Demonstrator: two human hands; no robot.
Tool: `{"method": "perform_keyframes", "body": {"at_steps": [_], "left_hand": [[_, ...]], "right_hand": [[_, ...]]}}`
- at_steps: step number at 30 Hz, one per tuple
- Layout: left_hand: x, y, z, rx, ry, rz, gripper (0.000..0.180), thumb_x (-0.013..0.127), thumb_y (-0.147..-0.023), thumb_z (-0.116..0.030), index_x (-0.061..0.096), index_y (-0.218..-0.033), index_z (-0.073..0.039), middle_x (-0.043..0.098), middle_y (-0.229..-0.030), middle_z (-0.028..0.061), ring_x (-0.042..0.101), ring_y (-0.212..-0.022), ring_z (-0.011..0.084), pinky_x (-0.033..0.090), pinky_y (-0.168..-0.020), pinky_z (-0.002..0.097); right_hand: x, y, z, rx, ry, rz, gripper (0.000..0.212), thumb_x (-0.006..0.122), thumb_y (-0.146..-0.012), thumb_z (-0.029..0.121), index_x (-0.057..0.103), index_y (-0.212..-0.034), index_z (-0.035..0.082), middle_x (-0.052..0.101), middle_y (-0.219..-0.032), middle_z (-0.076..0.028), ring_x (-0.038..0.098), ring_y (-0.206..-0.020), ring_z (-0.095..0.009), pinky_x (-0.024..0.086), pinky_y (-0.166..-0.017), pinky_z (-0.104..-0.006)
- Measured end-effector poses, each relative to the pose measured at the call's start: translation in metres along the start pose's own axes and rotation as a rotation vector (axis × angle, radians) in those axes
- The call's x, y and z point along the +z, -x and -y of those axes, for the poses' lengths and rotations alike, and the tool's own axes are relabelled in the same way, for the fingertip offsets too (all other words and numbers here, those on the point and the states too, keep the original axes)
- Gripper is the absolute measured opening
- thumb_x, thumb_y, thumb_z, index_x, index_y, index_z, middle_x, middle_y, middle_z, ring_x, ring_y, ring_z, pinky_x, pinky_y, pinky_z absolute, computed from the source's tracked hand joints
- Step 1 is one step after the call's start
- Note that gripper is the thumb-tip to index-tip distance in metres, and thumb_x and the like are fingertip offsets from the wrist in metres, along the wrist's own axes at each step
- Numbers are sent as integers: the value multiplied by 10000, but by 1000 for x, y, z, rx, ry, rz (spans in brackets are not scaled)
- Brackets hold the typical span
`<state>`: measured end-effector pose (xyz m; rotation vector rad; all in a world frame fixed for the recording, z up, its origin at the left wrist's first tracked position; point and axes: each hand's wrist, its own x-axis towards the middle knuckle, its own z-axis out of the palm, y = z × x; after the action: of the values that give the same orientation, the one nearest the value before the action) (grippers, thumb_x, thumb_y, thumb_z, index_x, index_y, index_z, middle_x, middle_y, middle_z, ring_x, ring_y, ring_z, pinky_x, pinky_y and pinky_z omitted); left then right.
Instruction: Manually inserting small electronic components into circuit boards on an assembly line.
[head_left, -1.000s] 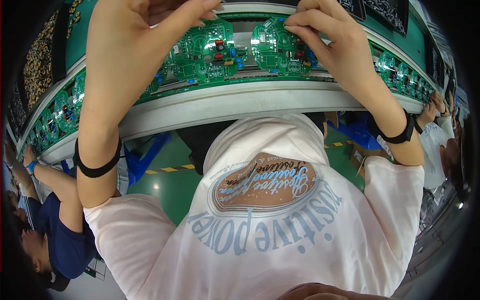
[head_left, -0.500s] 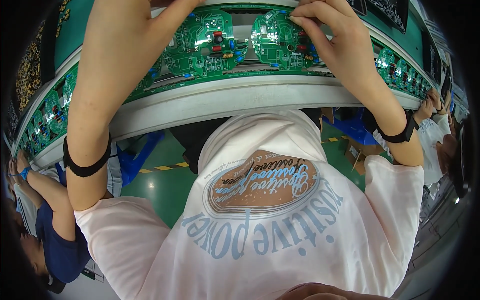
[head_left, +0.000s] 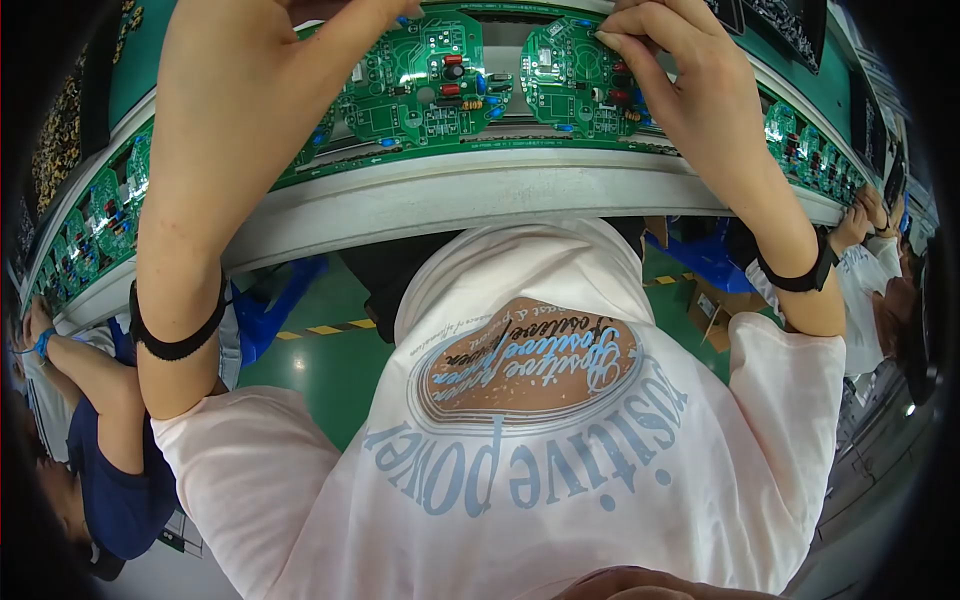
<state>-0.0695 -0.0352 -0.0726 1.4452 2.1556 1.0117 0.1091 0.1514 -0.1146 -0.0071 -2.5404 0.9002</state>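
Observation:
My left hand (head_left: 235,105) reaches over the left part of a green circuit board (head_left: 410,115). Its thumb stretches to the board's upper edge beside a blue component, while the other fingertips are cut off by the top of the picture. Over the neighbouring green circuit board (head_left: 550,95), my right hand (head_left: 695,90) has thumb and index finger pinched together near the upper edge; anything between them is too small to make out. Red, blue and black components sit on both boards, and my right hand hides part of the second one.
The boards lie along a rail with a pale front edge (head_left: 430,205). More populated boards (head_left: 815,155) line it on the right and left. Co-workers' hands (head_left: 860,215) are at the far right; another person (head_left: 115,470) sits at left. Black trays (head_left: 785,25) stand behind the rail.
The boards have shifted slightly to the right along the rail. Both my hands have moved a little right with them, the right still pinched.

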Motion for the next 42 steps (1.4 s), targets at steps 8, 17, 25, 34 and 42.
{"method": "perform_keyframes", "body": {"at_steps": [8,17,25,34,42], "left_hand": [[-5,-2,-11,-14,-65,53,60,727,-904,38,729,-962,52,739,-886,135,720,-764,188,573,-698,270],[1,0,42,83,-77,96,141,697,-953,-23,736,-1081,20,757,-1020,94,710,-880,167,541,-805,262],[-6,11,33,135,-99,-3,104,711,-923,-51,723,-1020,-14,725,-921,141,698,-818,327,555,-741,347],[-27,6,25,18,-86,-72,119,710,-934,-65,739,-1042,-23,737,-926,122,707,-831,285,554,-794,354],[-57,-9,75,-117,319,-189,162,704,-973,-83,737,-1084,30,765,-1037,90,712,-1014,160,537,-902,287]], "right_hand": [[30,10,-47,-324,-465,-354,55,707,-887,4,655,-905,3,628,-1006,-117,659,-830,-322,537,-702,-379],[-17,-7,11,204,355,257,121,727,-899,85,670,-975,10,640,-1016,-121,667,-851,-335,554,-747,-400],[-36,-14,-5,-184,669,54,245,774,-871,179,682,-1082,94,660,-1006,-55,679,-880,-267,549,-688,-348],[-47,-17,-17,-238,783,291,277,742,-732,98,632,-983,56,589,-887,-59,610,-816,-227,495,-730,-344],[-34,-11,-3,-281,778,221,313,660,-758,89,643,-1062,13,566,-880,-53,602,-837,-208,482,-747,-331]]}}
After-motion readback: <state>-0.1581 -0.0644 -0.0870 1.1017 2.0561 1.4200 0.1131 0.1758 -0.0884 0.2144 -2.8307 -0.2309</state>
